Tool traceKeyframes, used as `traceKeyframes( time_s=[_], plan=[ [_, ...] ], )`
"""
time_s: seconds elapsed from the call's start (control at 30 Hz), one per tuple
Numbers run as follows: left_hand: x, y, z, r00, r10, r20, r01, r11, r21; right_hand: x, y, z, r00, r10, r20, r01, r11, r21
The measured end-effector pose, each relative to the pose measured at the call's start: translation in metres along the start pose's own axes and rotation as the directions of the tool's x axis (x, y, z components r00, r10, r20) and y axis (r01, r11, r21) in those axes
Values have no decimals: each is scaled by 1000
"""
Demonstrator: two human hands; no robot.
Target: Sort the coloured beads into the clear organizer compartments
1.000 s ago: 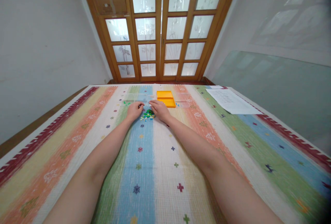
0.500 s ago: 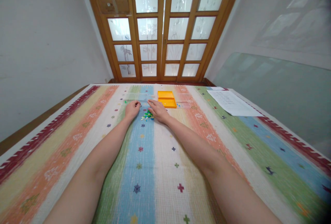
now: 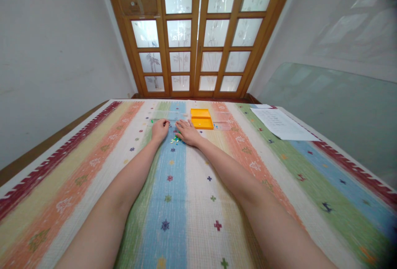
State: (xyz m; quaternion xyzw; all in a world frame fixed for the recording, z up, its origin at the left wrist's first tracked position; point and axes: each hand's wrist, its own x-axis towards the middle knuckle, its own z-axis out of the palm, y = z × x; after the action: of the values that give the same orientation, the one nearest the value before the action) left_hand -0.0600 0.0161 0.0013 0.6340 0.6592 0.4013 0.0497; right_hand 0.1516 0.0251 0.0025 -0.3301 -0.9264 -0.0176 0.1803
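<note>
Small loose pieces (image 3: 175,140) in green, blue and yellow lie at twelve o'clock, partly hidden by the right hand (image 3: 187,132); they are too small to tell which way each points. That hand is palm down, fingers outstretched toward eleven. At its nine o'clock, the left hand (image 3: 160,130) has curled fingers; whether they grip anything I cannot tell. Just beyond, an open yellow case (image 3: 200,114) has both halves lying long from nine to three, lid on the twelve side. The striped tablecloth (image 3: 198,202) has bands running six to twelve, with a paper sheet (image 3: 281,125) at one. Wood-framed glass doors (image 3: 192,49) stand at twelve.
</note>
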Motion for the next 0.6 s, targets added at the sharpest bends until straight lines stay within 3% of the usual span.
traceKeyframes(
  time_s=[0.6],
  plan=[
    [-2,7,-4,999,-8,53,8,1000,-3,-2,0,1,1000,-14,11,13,1000,19]
  ],
)
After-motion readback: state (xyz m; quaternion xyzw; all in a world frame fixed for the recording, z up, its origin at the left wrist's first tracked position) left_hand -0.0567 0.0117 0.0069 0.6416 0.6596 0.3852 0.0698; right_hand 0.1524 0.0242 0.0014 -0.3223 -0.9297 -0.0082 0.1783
